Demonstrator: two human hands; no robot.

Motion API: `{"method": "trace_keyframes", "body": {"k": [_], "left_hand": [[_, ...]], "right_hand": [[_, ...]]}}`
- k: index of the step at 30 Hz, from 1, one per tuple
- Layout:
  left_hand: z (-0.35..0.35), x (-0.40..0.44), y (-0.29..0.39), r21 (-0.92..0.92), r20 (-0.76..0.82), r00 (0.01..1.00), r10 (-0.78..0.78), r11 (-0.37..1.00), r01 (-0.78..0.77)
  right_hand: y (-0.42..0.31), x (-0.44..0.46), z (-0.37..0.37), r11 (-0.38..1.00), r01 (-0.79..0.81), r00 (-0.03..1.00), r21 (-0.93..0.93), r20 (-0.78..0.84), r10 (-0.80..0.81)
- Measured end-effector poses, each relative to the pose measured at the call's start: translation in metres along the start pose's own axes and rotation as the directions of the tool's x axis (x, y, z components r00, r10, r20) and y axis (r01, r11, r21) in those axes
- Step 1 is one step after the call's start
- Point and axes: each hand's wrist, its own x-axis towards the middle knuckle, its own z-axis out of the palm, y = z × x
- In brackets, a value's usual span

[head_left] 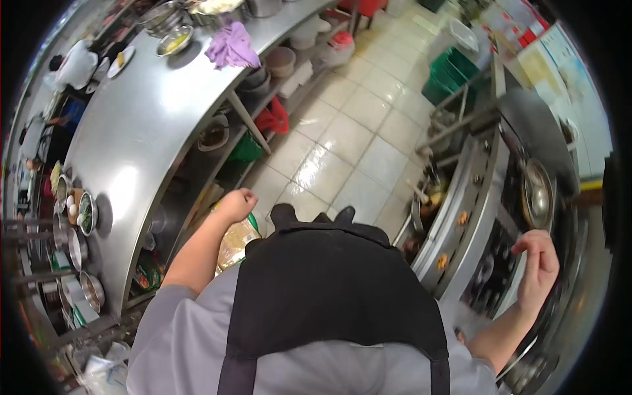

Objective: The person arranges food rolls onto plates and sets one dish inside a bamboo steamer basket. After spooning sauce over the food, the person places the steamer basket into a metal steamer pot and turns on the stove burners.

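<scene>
My left hand is curled closed with nothing showing in it. It hangs above a gold-and-green package on the lower level beside the steel counter, apart from it as far as I can tell. On the other side, my right hand is held over the stove, its fingers loosely bent and partly apart, with nothing in them. Just beyond that hand a metal ladle rests in a round pan. My black apron fills the lower middle of the view.
A purple cloth and a bowl with yellow food sit on the curved steel counter. Steel bowls line its left edge. A green crate stands beyond the tiled floor. Other people work at far left.
</scene>
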Motion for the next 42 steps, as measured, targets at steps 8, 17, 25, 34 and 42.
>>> {"method": "trace_keyframes", "body": {"k": [8,17,25,34,42], "left_hand": [[-0.020,-0.005,0.062,-0.094,-0.056,0.981,-0.187,0.979,0.181],[-0.151,0.035,0.128,-0.228,-0.517,0.847,-0.127,0.974,0.007],[-0.346,0.059,0.142,-0.073,-0.884,0.459,0.087,0.944,-0.321],[-0.778,-0.032,0.124,0.515,-0.833,-0.191,0.519,0.854,0.074],[-0.845,0.206,0.187,0.398,-0.911,0.152,0.384,0.914,0.076]], "right_hand": [[0.111,0.130,0.047,0.973,-0.040,0.981,0.228,0.196,-0.005],[0.148,0.207,0.143,0.951,0.104,0.955,0.292,0.238,-0.178],[0.140,0.244,0.183,0.999,-0.011,0.902,0.040,0.432,-0.007],[0.060,0.289,0.229,0.998,0.049,0.933,-0.048,0.358,-0.028],[0.061,0.265,0.268,0.994,-0.104,0.940,0.016,0.327,0.093]]}}
